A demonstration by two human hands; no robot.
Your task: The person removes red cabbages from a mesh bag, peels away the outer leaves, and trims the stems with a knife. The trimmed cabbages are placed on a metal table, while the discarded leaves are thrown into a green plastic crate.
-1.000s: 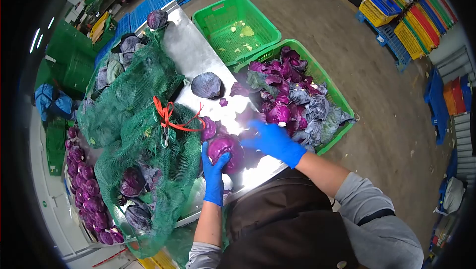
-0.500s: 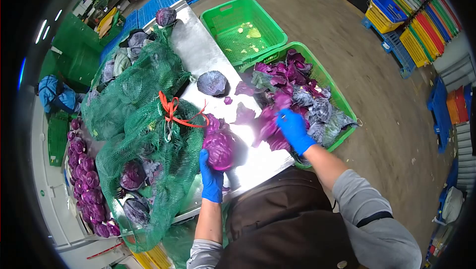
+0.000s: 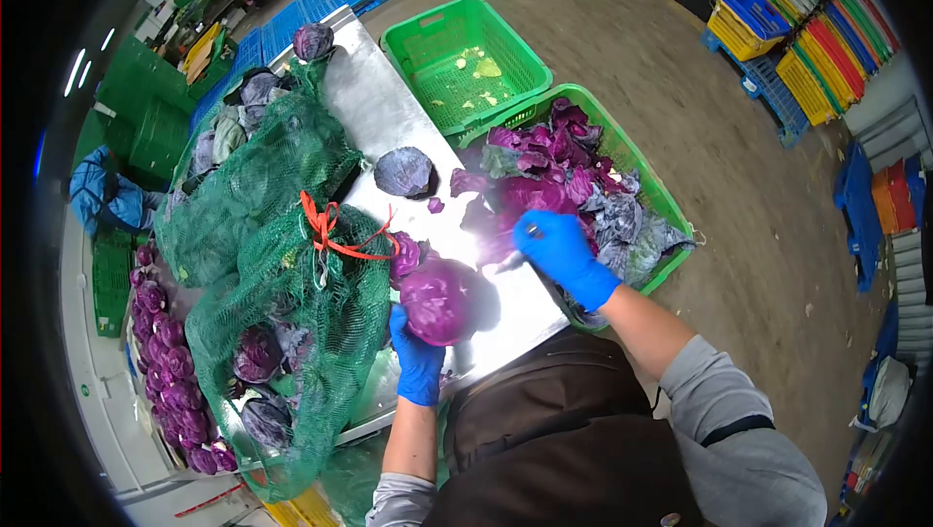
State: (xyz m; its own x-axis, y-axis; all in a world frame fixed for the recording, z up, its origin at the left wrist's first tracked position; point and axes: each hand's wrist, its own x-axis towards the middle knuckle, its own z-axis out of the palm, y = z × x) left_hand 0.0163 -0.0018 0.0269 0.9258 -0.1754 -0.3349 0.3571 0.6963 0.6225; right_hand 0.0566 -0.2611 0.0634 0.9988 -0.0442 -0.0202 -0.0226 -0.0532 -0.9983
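Note:
My left hand, in a blue glove, holds a smooth purple cabbage over the front part of the metal table. My right hand, also gloved in blue, is curled at the table's right edge, beside loose purple leaves. A small dark object shows at its fingers, too small to make out. Another purple cabbage lies partly hidden behind the held one. A dull purple outer leaf rests farther back on the table.
Green mesh sacks with cabbages, tied with red string, cover the left side. A green crate full of leaves stands right of the table, another green crate behind it. Several cabbages are stacked far left. A person in blue is beyond.
My right hand has moved slightly left, and purple leaves that were blurred beside it now lie near the crate's edge. The held cabbage shows a smoother side. The whole view has shifted slightly.

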